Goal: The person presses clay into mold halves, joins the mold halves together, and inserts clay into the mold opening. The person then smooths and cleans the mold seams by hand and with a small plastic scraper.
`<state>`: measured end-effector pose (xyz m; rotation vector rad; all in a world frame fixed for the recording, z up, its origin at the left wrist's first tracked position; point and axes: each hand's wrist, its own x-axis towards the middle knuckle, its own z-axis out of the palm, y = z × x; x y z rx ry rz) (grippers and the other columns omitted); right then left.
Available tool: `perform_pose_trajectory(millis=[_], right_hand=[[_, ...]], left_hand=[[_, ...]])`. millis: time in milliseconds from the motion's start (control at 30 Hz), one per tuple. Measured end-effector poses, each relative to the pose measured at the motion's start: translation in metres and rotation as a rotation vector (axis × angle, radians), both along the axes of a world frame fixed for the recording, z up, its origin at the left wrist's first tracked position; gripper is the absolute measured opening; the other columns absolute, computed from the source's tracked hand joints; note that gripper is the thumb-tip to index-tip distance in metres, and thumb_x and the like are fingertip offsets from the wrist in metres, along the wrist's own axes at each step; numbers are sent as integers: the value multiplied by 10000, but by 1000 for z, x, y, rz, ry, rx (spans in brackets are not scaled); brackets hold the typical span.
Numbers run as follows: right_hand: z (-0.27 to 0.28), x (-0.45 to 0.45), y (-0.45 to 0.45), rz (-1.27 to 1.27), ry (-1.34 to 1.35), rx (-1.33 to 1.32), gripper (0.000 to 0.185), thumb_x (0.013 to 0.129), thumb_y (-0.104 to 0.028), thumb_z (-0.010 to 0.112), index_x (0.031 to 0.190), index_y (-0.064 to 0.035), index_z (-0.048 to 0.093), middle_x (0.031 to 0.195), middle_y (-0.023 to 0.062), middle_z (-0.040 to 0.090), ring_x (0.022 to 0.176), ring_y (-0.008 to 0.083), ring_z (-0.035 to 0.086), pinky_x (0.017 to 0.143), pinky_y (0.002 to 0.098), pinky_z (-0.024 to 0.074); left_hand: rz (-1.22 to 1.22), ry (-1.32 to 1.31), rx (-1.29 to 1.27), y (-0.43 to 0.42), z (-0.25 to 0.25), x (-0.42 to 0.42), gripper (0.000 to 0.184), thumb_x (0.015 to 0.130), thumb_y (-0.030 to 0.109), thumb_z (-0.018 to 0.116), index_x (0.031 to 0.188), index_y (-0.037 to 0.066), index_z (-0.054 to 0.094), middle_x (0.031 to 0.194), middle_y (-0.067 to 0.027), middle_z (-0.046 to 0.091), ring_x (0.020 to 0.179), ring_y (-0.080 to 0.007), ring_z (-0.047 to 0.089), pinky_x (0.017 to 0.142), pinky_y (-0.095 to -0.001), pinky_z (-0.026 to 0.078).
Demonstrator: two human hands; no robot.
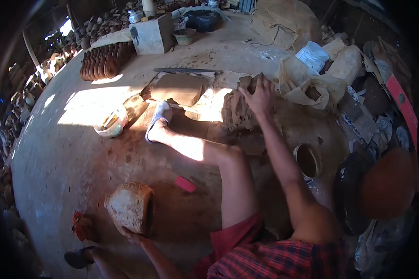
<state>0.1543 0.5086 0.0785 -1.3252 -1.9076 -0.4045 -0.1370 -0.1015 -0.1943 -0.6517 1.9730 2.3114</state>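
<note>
Seemingly working the clay [237, 110] right of the slab [176, 89], the right hand [260, 96] touches it, fingers spread, lifting needing a firmer grip; the left hand [134, 236], closure unclear, touches the block [129, 207] bodyward of the slab.

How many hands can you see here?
2. The right hand is at the rough clay pile; the left hand is at the lower edge of the rough block, partly hidden.

No readable text, no legible labels
</note>
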Motion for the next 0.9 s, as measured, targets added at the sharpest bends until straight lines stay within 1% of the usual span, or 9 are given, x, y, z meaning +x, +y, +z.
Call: perform_pose_trajectory(millis=[167,200,233,300,333,633,733,833,900], right_hand=[[-9,-8,45,184,-346,49,936,823,-616,799,1520,-58,514,1516,160,566,1433,324,485,1174,532,339],[-21,-15,52,201,-322,140,848,819,-610,805,1409,-35,602,1367,150,641,1333,303,541,1150,520,339],[-29,-16,62,215,-310,131,848,819,-610,805,1409,-35,602,1367,150,641,1333,303,541,1150,520,339],[-23,-17,69,216,-387,91,672,811,-597,815,1189,-52,713,1150,106,687,1186,274,580,1076,503,380],[-25,-15,75,275,-338,249,526,823,-570,812,990,-76,739,993,72,674,1075,257,584,1020,498,395],[-38,-20,113,434,-263,325,325,900,-387,754,857,-65,738,905,140,725,1026,347,679,966,557,467],[-30,-21,111,472,-231,289,346,904,-413,754,848,-72,739,893,144,742,953,344,704,976,534,470],[-19,-22,106,414,-198,43,383,922,-437,752,850,-62,740,878,169,756,895,361,718,954,529,488],[-18,-19,108,453,9,-82,430,936,-455,748,851,-34,735,878,200,759,862,401,718,927,544,500]], left_hand=[[19,-23,-26,-5,5,7,866,988,615,654,1435,-122,569,1317,-260,684,1119,-344,701,960,-477,609],[20,-26,-31,-6,5,8,874,986,622,654,1431,-125,572,1308,-262,689,1113,-344,703,957,-476,609],[33,-25,-33,-11,7,9,874,985,622,656,1430,-125,573,1310,-261,688,1113,-345,703,958,-477,609],[43,-5,-23,-10,7,10,874,982,622,659,1429,-125,575,1313,-260,686,1114,-348,702,959,-478,608],[48,-1,-16,-11,6,10,875,981,623,661,1428,-124,576,1314,-260,685,1114,-349,701,960,-479,608],[56,124,70,-7,-2,11,877,971,626,675,1421,-122,584,1328,-254,678,1118,-361,698,966,-485,604],[47,173,107,0,-1,10,878,968,626,680,1419,-121,587,1332,-252,676,1120,-365,697,968,-488,603],[56,209,131,3,-2,11,878,965,627,684,1416,-120,590,1337,-251,673,1121,-369,695,970,-490,602],[72,171,108,3,0,11,901,956,633,694,1436,-118,568,1365,-251,653,1143,-376,684,983,-494,595]])
